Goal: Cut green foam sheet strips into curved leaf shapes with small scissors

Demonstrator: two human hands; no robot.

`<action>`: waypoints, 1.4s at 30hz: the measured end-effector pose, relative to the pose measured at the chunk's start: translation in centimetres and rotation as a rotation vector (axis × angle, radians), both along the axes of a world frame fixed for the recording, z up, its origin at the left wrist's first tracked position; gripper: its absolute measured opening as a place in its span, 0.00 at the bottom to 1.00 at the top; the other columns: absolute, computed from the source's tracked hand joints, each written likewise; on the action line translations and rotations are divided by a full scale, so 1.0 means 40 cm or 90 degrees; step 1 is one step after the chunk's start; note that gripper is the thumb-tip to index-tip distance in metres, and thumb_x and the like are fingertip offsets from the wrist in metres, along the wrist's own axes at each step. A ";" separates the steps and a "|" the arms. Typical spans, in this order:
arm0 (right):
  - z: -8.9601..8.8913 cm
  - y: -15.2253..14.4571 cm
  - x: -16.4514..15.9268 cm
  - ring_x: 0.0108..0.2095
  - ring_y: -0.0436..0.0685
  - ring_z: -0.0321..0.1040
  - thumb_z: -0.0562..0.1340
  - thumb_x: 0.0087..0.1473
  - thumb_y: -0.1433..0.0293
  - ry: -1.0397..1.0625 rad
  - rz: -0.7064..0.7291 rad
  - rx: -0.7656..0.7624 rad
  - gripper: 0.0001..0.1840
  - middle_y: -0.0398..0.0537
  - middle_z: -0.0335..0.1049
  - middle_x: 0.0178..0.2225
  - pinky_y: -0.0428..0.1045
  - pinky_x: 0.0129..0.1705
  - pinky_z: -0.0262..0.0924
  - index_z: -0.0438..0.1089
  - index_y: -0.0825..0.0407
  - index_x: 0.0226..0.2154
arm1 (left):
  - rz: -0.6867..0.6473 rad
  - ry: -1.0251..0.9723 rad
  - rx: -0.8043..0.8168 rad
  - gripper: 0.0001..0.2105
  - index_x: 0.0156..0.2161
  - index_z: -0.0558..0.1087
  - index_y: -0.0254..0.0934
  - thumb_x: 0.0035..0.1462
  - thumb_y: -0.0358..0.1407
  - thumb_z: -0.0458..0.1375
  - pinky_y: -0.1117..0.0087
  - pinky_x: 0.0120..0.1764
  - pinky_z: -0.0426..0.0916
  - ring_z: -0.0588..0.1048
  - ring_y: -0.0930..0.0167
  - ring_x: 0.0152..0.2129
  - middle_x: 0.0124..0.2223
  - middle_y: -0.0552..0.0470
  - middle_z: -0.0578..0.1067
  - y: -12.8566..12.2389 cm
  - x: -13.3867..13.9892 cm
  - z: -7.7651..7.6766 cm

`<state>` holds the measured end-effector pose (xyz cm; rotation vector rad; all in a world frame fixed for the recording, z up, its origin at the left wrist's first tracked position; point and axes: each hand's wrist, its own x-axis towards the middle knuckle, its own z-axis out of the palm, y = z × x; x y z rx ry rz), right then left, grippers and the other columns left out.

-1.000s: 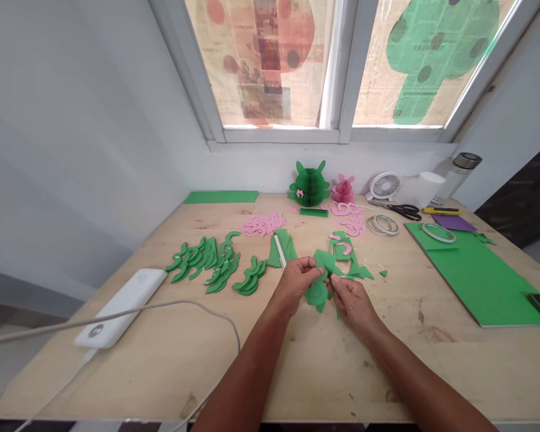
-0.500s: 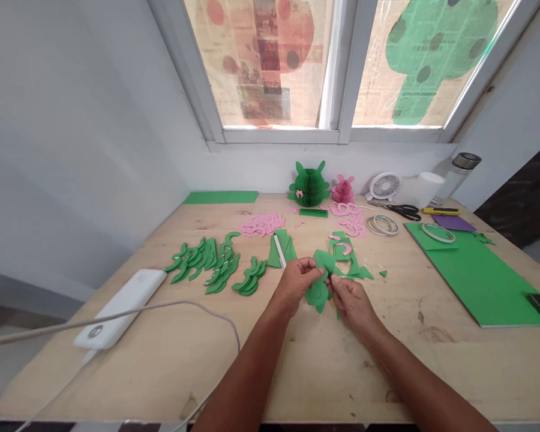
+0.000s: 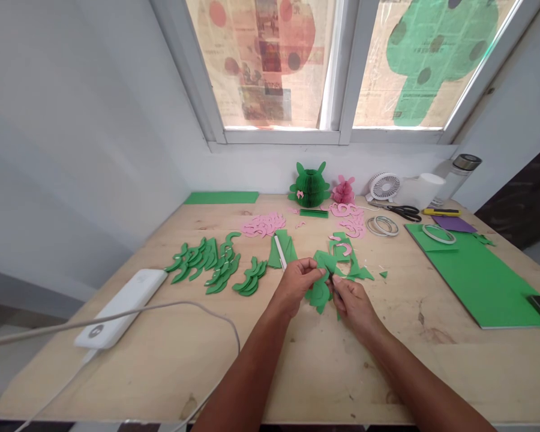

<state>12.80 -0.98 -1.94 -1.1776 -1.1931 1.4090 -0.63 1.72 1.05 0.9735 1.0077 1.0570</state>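
Pinched in my left hand [image 3: 299,282] is a piece of green paper [image 3: 318,292] with curved, cut edges. Close to its right side, my right hand [image 3: 351,297] is closed around a small dark tool that its fingers mostly hide; the dark tip meets the paper's edge. Just beyond my left hand, a white pen [image 3: 279,251] lies on folded green paper [image 3: 288,243]. Green offcuts [image 3: 354,269] and a few pink curved scraps [image 3: 343,248] are spread past my right hand. Stacks of curved green cutouts [image 3: 251,277] rest to the left.
A white power bank [image 3: 121,309] with a cable [image 3: 175,303] occupies the left side. Pink cutouts [image 3: 264,224], a green paper figure [image 3: 310,186], a pink one [image 3: 342,190], a fan [image 3: 384,187], black scissors [image 3: 405,212] and tape rolls [image 3: 382,225] stand farther back. Green board [image 3: 486,282] lies right.
Both hands stay in nearly the same place, with the green paper still between them. The fingers of my right hand have shifted very slightly at the paper's edge.
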 end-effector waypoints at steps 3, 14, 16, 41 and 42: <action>-0.001 0.000 -0.001 0.11 0.45 0.39 0.54 0.52 0.49 0.013 0.002 -0.008 0.27 0.34 0.46 0.08 0.45 0.16 0.35 0.55 0.51 0.15 | -0.003 0.005 -0.002 0.11 0.19 0.64 0.35 0.39 0.38 0.62 0.75 0.20 0.55 0.66 0.76 0.16 0.19 0.55 0.68 0.000 -0.001 0.000; 0.002 -0.002 0.003 0.11 0.44 0.38 0.54 0.53 0.51 0.004 -0.001 -0.005 0.25 0.33 0.46 0.08 0.45 0.16 0.34 0.57 0.52 0.16 | -0.013 0.010 0.006 0.12 0.20 0.64 0.35 0.40 0.38 0.62 0.75 0.21 0.58 0.68 0.74 0.18 0.19 0.54 0.69 -0.001 -0.003 -0.001; 0.003 -0.001 0.003 0.11 0.45 0.38 0.54 0.52 0.51 -0.001 -0.001 -0.008 0.25 0.33 0.46 0.08 0.45 0.15 0.34 0.59 0.53 0.17 | -0.016 0.009 0.007 0.11 0.20 0.64 0.35 0.40 0.38 0.62 0.75 0.21 0.58 0.68 0.74 0.18 0.19 0.54 0.69 -0.002 -0.003 0.001; 0.006 0.005 0.008 0.13 0.44 0.36 0.56 0.49 0.50 -0.034 -0.013 -0.019 0.25 0.32 0.42 0.09 0.44 0.15 0.32 0.64 0.54 0.19 | 0.015 -0.017 -0.039 0.12 0.22 0.64 0.35 0.38 0.39 0.62 0.76 0.20 0.56 0.64 0.76 0.15 0.18 0.56 0.67 0.002 -0.002 0.007; 0.009 0.004 0.007 0.12 0.44 0.36 0.56 0.49 0.50 -0.029 -0.014 -0.023 0.25 0.32 0.42 0.09 0.44 0.15 0.32 0.64 0.54 0.19 | 0.015 -0.017 -0.039 0.12 0.21 0.64 0.35 0.38 0.39 0.62 0.76 0.20 0.56 0.64 0.77 0.15 0.18 0.56 0.66 0.001 -0.002 0.007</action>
